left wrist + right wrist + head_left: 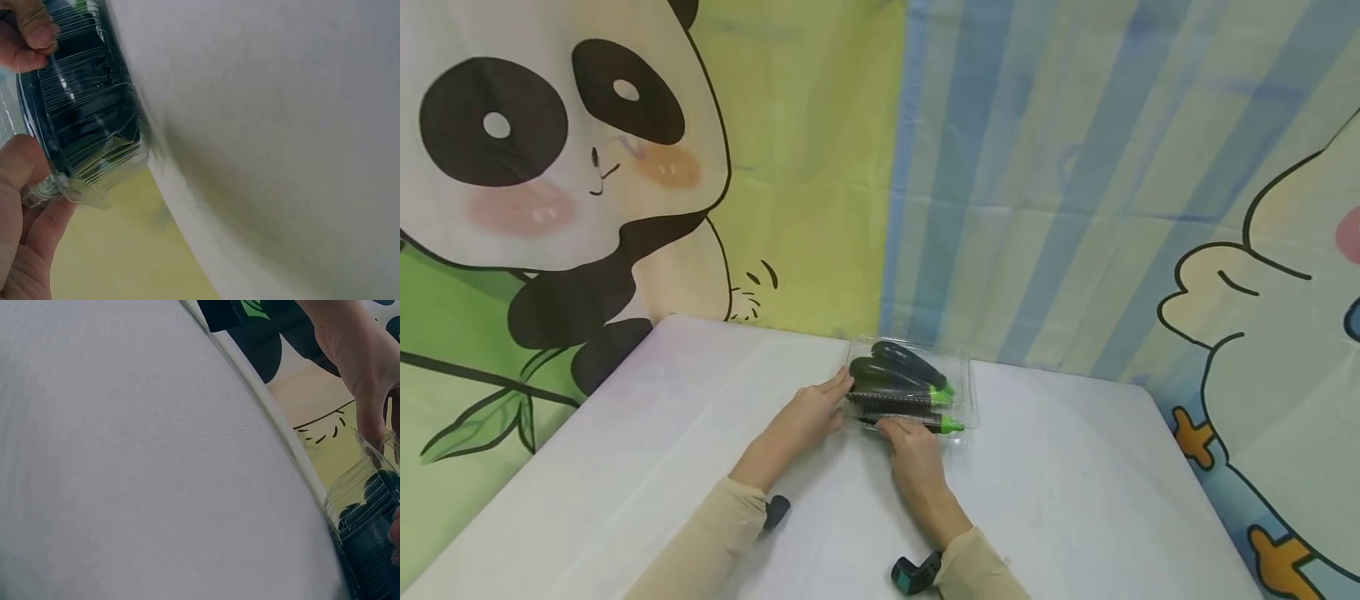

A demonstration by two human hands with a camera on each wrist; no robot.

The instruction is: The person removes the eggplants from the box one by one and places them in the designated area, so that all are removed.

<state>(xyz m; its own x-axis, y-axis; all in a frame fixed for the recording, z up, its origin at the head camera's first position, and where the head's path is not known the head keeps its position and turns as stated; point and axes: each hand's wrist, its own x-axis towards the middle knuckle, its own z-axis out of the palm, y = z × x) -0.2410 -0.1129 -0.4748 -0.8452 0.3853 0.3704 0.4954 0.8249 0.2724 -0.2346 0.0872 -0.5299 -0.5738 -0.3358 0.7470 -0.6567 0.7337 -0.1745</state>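
Beige fabric sleeves (700, 542) enter at the bottom of the head view. Just below centre, a clear, ribbed plastic box (970, 387) holding three dark eggplants with bright green stems (887, 375) lies right of the left hand (805, 418) and above the right hand (917, 462). Left fingers pinch its left end; right fingers grip its near rim.

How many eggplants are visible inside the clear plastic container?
3: the back eggplant, the middle eggplant and the front eggplant, all in the container; others may be hidden.
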